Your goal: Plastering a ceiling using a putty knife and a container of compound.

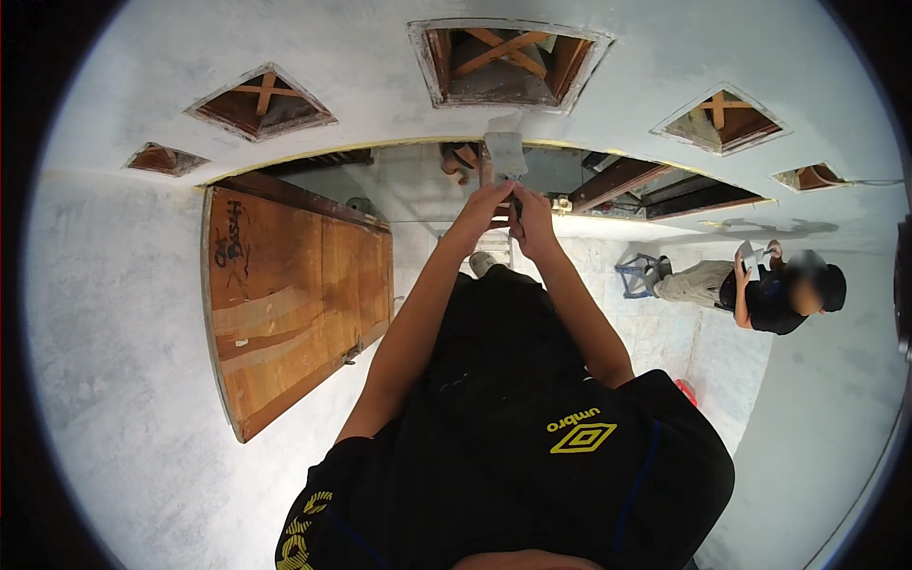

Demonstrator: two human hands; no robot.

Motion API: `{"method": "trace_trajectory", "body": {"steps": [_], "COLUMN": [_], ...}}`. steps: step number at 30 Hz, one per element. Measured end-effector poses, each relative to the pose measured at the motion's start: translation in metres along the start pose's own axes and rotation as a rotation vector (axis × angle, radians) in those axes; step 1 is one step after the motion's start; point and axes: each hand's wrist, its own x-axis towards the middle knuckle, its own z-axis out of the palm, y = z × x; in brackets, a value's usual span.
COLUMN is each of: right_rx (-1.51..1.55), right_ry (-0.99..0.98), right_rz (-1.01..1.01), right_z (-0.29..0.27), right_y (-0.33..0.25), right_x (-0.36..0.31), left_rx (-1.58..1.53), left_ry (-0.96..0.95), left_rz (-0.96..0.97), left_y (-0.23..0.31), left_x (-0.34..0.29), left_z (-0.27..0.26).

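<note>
My two hands meet in front of me, raised toward the top of a doorway. A putty knife with a wide grey blade (504,152) points up and away, its blade against the pale wall edge above the opening. My right hand (534,220) is closed round its dark handle (518,207). Beside it, my left hand (484,211) has its fingers curled in at the base of the same tool, touching or nearly touching the right hand. The exact grip of the left fingertips is partly hidden.
A brown wooden door (294,294) stands open on the left. Framed square vents (513,62) line the wall above. At right, a co-worker (784,290) holds a flat pale plate by a blue stool (638,275). Ladder rungs (502,249) show beneath me.
</note>
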Motion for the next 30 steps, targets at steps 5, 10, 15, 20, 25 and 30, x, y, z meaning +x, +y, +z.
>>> {"method": "trace_trajectory", "body": {"steps": [5,10,15,20,25,30], "right_rx": [0.014,0.083,0.057,0.049,0.020,-0.002], "right_ry": [0.015,-0.022,0.004,-0.011,-0.042,-0.053], "right_rz": [0.033,0.099,0.028,-0.058,-0.122,-0.258], "right_z": [0.002,0.003,0.014,0.033,0.041,0.046], "right_y": [-0.004,-0.007,-0.015,-0.037,-0.042,-0.049], "right_x": [-0.007,-0.011,-0.018,-0.028,-0.028,-0.040], "left_rx": [0.009,0.015,-0.006,-0.034,-0.059,0.074], "left_ry": [0.030,0.023,0.002,-0.028,-0.011,-0.040], "left_rz": [0.030,0.028,0.053,0.122,0.165,0.242], "left_y": [0.005,0.005,0.017,0.042,0.064,0.077], "left_x": [-0.009,-0.012,-0.018,-0.030,-0.039,-0.054], "left_z": [0.005,0.004,0.007,0.017,0.021,0.032]}}
